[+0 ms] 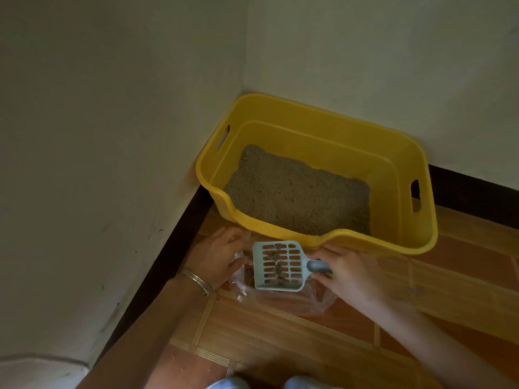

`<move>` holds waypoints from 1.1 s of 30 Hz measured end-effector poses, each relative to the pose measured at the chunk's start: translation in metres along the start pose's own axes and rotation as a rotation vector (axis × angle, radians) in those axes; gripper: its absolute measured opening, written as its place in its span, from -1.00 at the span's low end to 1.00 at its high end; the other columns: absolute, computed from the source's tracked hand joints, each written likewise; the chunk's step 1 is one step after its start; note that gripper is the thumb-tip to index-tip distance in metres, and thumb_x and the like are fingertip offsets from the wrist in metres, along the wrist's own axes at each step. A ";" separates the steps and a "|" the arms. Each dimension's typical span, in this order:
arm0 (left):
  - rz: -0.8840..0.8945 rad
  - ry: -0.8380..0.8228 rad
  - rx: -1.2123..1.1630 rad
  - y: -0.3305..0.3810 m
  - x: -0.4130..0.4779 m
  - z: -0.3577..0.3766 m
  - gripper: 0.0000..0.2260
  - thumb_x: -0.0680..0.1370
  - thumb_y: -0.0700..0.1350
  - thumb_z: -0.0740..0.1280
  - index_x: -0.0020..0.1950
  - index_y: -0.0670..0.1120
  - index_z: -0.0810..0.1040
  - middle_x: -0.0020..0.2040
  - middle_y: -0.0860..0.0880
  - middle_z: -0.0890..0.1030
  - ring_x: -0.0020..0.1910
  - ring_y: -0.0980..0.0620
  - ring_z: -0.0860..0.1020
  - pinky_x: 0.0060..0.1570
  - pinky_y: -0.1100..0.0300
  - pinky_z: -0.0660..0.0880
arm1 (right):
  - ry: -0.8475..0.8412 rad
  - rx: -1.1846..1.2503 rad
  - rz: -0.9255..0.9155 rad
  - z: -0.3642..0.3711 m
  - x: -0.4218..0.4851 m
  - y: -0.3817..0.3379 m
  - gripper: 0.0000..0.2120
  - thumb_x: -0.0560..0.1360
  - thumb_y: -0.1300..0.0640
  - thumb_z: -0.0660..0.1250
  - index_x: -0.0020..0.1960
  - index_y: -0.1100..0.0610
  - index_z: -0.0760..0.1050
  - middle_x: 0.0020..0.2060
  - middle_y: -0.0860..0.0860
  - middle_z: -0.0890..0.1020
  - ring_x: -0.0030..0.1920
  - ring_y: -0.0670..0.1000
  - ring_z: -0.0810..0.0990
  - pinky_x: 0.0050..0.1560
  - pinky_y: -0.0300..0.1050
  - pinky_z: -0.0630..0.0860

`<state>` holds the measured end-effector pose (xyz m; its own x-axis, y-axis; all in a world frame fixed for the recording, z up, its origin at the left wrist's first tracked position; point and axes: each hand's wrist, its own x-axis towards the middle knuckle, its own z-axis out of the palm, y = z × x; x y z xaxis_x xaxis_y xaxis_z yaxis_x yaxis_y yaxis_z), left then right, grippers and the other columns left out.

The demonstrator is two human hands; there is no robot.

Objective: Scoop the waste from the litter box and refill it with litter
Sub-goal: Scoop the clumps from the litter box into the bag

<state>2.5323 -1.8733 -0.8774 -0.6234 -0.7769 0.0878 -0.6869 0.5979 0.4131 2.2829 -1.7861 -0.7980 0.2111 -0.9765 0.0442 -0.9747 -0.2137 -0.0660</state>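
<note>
Left hand [217, 256], bangle [196, 282] on the wrist, sits just in front of the yellow litter box [421, 220] at its low front lip, fingers pinching the rim of a clear plastic bag [280, 301] to hold the mouth open. Next along, the pale blue scoop [278, 266] hangs over that bag, waste clumps [276, 269] on its slotted blade. Right hand [351, 276] grips the scoop's handle, also just in front of the box. Inside the box, grey litter [297, 192] lies shallow. This looks like the dumping step: the scoop needs tipping so the clumps slide into the bag, mouth kept wide. Refilling hasn't begun.
</note>
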 end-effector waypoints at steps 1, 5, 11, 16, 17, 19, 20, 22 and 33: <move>0.007 0.006 0.009 0.000 0.001 -0.001 -0.71 0.42 -0.04 0.38 0.13 -0.01 0.59 0.07 0.02 0.56 0.02 0.01 0.53 -0.26 0.13 0.54 | 0.021 -0.022 -0.019 0.000 0.001 -0.002 -0.64 0.03 -0.05 0.64 -0.21 -0.06 0.63 -0.28 -0.19 0.64 -0.43 -0.15 0.59 -0.58 -0.30 0.37; 0.028 0.039 0.017 0.000 -0.001 -0.003 -0.87 0.33 -0.19 0.42 -0.14 -0.07 0.60 -0.15 0.01 0.58 -0.15 -0.02 0.57 -0.39 0.14 0.52 | 0.069 -0.061 -0.110 0.013 -0.002 0.000 -0.63 0.06 0.00 0.64 -0.18 -0.02 0.65 -0.26 -0.16 0.65 -0.38 -0.11 0.61 -0.52 -0.30 0.43; 0.048 0.040 -0.023 0.001 -0.007 -0.004 -0.81 0.29 -0.22 0.49 -0.15 -0.07 0.58 -0.16 0.01 0.56 -0.19 -0.03 0.55 -0.41 0.14 0.50 | 0.158 -0.064 -0.232 0.026 -0.005 0.007 -0.63 0.16 0.14 0.60 -0.05 0.08 0.65 -0.18 -0.08 0.66 -0.29 -0.05 0.64 -0.42 -0.20 0.54; 0.036 0.037 -0.020 0.001 -0.008 -0.004 -0.84 0.34 -0.20 0.47 -0.12 -0.09 0.59 -0.13 0.00 0.57 -0.16 -0.03 0.55 -0.40 0.10 0.52 | 0.234 -0.081 -0.260 0.028 -0.008 0.013 -0.60 0.18 0.24 0.58 0.00 0.12 0.64 -0.12 -0.04 0.67 -0.24 -0.01 0.64 -0.34 -0.16 0.55; 0.037 0.040 -0.013 0.001 -0.008 -0.004 -0.83 0.33 -0.21 0.48 -0.12 -0.10 0.59 -0.14 -0.01 0.57 -0.17 -0.04 0.56 -0.42 0.11 0.52 | 0.239 -0.092 -0.266 0.027 -0.008 0.014 -0.60 0.19 0.25 0.57 0.01 0.13 0.63 -0.11 -0.03 0.67 -0.22 0.00 0.64 -0.32 -0.16 0.55; 0.035 0.041 -0.008 0.002 -0.009 -0.004 -0.83 0.32 -0.22 0.49 -0.12 -0.11 0.60 -0.13 -0.01 0.57 -0.16 -0.04 0.56 -0.43 0.13 0.51 | 0.254 -0.115 -0.282 0.026 -0.009 0.015 -0.59 0.19 0.29 0.55 0.03 0.13 0.63 -0.10 -0.03 0.67 -0.20 0.00 0.64 -0.29 -0.15 0.54; 0.033 0.043 -0.009 0.002 -0.009 -0.004 -0.82 0.32 -0.22 0.48 -0.11 -0.11 0.60 -0.13 -0.01 0.58 -0.15 -0.04 0.56 -0.42 0.14 0.50 | 0.262 -0.121 -0.292 0.026 -0.010 0.015 -0.60 0.20 0.30 0.54 0.03 0.13 0.63 -0.10 -0.03 0.67 -0.19 0.00 0.64 -0.28 -0.14 0.54; 0.031 0.048 -0.011 0.001 -0.010 -0.003 -0.81 0.32 -0.22 0.48 -0.09 -0.11 0.60 -0.12 0.00 0.58 -0.14 -0.03 0.56 -0.41 0.16 0.49 | 0.251 -0.133 -0.311 0.026 -0.012 0.015 -0.56 0.17 0.32 0.54 0.04 0.14 0.63 -0.11 -0.01 0.68 -0.19 0.01 0.64 -0.28 -0.14 0.55; 0.023 0.055 -0.017 -0.002 -0.013 0.002 -0.82 0.35 -0.21 0.46 -0.08 -0.09 0.61 -0.09 0.01 0.57 -0.11 -0.02 0.55 -0.36 0.09 0.54 | 0.184 -0.124 -0.289 0.020 -0.019 0.013 -0.51 0.15 0.34 0.55 0.06 0.16 0.62 -0.09 0.01 0.68 -0.18 0.03 0.65 -0.26 -0.09 0.58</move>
<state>2.5414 -1.8643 -0.8809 -0.6168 -0.7732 0.1471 -0.6660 0.6123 0.4261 2.2678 -1.7707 -0.8200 0.4735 -0.8522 0.2226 -0.8805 -0.4642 0.0960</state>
